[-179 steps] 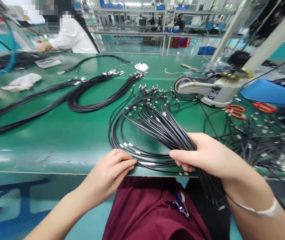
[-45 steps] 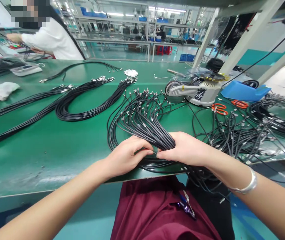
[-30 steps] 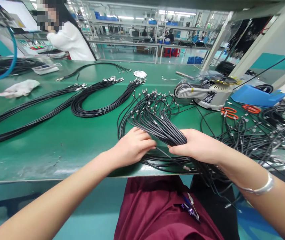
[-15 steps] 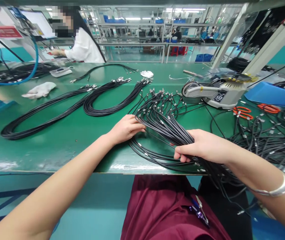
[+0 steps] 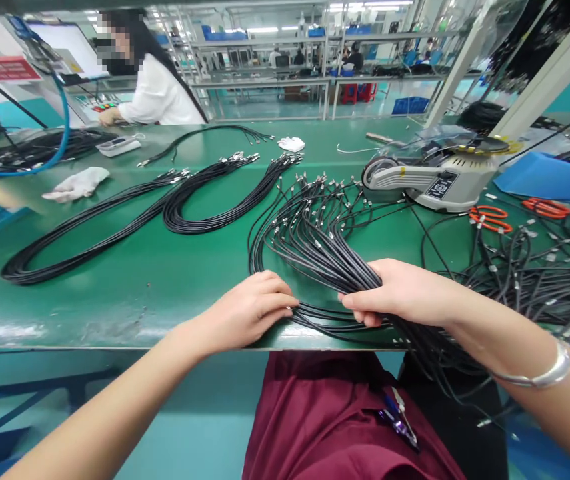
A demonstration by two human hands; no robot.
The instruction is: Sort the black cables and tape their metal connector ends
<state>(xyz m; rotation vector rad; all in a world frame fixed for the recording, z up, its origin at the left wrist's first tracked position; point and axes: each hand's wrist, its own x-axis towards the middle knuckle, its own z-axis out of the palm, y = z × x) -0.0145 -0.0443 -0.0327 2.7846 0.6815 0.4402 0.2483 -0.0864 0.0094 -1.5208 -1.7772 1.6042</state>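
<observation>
My right hand (image 5: 385, 293) is wrapped round a thick bundle of black cables (image 5: 335, 257), whose ends with metal connectors fan out away from me. Behind that hand the bundle trails over the table's front edge. Lower and to the left, my left hand (image 5: 259, 307) is closed with thumb and fingers together on a few looped black cables (image 5: 315, 319) that run beneath the bundle; its palm side is hidden. Left of the bundle lie two bent sheaves of black cable, a nearer curved one (image 5: 205, 223) and a longer one (image 5: 65, 257).
A grey tape dispenser (image 5: 445, 183) stands at the back right, near orange-handled scissors (image 5: 489, 219) and a tangled cable pile (image 5: 525, 280). A white glove (image 5: 77, 185) lies at left. Across the table (image 5: 115, 307), a person in a white top (image 5: 159, 93) is working.
My left hand has moved down towards the table's front edge, onto the looped cables. My right hand keeps its hold on the bundle and has barely shifted.
</observation>
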